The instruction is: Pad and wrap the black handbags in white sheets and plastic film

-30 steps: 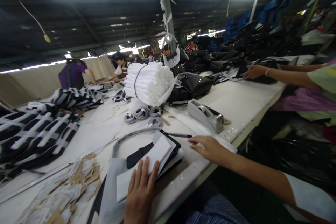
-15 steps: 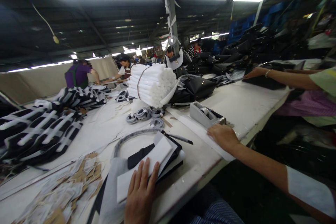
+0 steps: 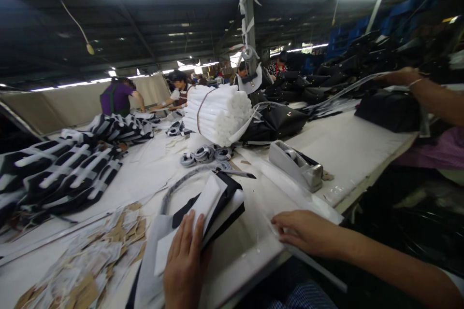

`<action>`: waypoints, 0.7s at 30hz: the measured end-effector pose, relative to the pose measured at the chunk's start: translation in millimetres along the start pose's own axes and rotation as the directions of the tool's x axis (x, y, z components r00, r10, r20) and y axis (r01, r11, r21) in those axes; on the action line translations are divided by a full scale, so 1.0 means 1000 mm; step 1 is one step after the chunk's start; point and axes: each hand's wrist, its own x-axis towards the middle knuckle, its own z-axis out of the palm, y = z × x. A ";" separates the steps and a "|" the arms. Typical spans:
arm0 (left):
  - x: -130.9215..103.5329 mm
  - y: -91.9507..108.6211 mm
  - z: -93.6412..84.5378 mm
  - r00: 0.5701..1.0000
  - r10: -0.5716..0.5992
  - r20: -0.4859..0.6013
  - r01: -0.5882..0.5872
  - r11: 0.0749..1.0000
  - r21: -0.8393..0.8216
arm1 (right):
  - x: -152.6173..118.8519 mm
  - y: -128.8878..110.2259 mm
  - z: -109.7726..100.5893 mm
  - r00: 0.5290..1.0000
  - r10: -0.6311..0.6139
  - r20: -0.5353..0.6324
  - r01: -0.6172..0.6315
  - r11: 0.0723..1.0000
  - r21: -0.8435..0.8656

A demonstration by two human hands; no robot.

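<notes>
My left hand lies with fingers stretched over a white padding sheet, which rests on a black bag. The bag has a wrapped grey handle arching behind it and a pale grey wrapping at its left. My right hand is just right of the bag, in front of the tape dispenser, with thumb and fingers curled together. From beneath it a narrow pale strip slants down past the table edge. What the fingertips hold is too faint to make out.
Tags in plastic lie at the front left, striped black-and-white pieces behind them. Coiled grey straps, a bundle of white rolls and black bags stand farther back. A co-worker's hand is at the right.
My right hand has left the front of the tape dispenser and come nearer the bag. The left hand stays on the white padding sheet. The co-worker's hand at right has risen, lifting a strap.
</notes>
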 end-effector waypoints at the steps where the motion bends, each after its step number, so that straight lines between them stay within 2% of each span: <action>1: 0.002 -0.002 -0.001 1.000 -0.019 -0.012 0.019 1.000 -0.012 | 0.003 0.002 0.007 0.998 0.026 -0.054 -0.024 0.999 0.026; 3: 0.004 -0.004 -0.002 0.998 -0.051 -0.028 0.051 0.998 -0.021 | 0.015 0.011 0.021 0.971 0.088 -0.223 -0.086 0.996 0.016; 4: 0.004 -0.005 -0.001 0.998 -0.061 -0.029 0.060 0.998 -0.022 | 0.024 0.016 0.029 0.955 0.109 -0.277 -0.113 0.994 -0.001; 5: 0.004 -0.005 -0.001 0.997 -0.070 -0.026 0.070 0.997 -0.021 | 0.033 0.021 0.037 0.950 0.131 -0.283 -0.143 0.990 -0.020; 9: 0.006 -0.008 0.000 0.993 -0.115 -0.021 0.114 0.993 -0.032 | 0.062 0.020 0.062 0.980 0.188 -0.072 -0.191 0.980 -0.047; 10: 0.006 -0.009 -0.001 0.991 -0.131 -0.024 0.130 0.991 -0.040 | 0.066 0.014 0.065 0.988 0.155 -0.013 -0.156 0.987 -0.037; 12: 0.008 -0.011 -0.003 0.985 -0.169 -0.029 0.168 0.984 -0.053 | 0.071 0.001 0.067 0.995 0.007 0.095 -0.008 1.000 0.012; 15: 0.008 -0.013 -0.004 0.980 -0.198 -0.034 0.197 0.979 -0.049 | 0.080 -0.012 0.066 0.947 -0.259 0.189 0.240 0.964 0.114; 17: 0.007 -0.012 -0.002 0.985 -0.167 -0.034 0.166 0.986 -0.032 | 0.092 -0.013 0.068 0.930 -0.334 0.151 0.314 0.939 0.139; 21: 0.004 -0.002 0.004 0.999 -0.041 -0.024 0.042 0.998 0.048 | 0.125 -0.011 0.084 0.955 -0.293 -0.051 0.298 0.936 0.186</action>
